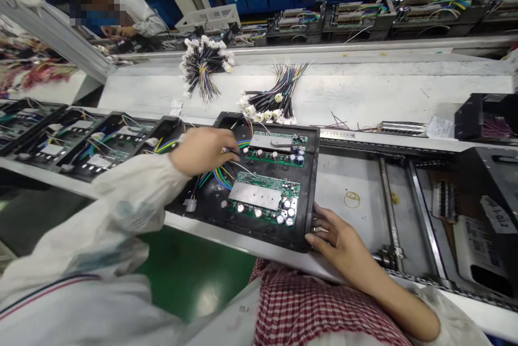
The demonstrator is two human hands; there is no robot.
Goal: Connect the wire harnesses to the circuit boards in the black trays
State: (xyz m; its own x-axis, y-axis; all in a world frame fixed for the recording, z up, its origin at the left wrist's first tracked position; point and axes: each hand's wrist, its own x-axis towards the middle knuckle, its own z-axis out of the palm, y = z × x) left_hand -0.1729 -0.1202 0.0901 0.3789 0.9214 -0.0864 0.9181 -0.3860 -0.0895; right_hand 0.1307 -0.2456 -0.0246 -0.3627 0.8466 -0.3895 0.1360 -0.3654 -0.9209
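A black tray (311, 173) lies in front of me with two green circuit boards (267, 197) and a bundle of coloured wires (220, 176) inside. My left hand (204, 149) reaches into the tray from the left, fingers curled over the wires near the upper board (277, 149). My right hand (338, 241) rests on the tray's near right corner, fingers gripping its edge. A small white connector (190, 205) lies at the tray's left side.
Several similar black trays (93, 141) line up to the left. Two wire harness bundles (204, 65) (275, 97) lie on the white bench behind. A metal conveyor rail (388, 200) and black housings (485, 116) sit right. Another person (129, 11) works far left.
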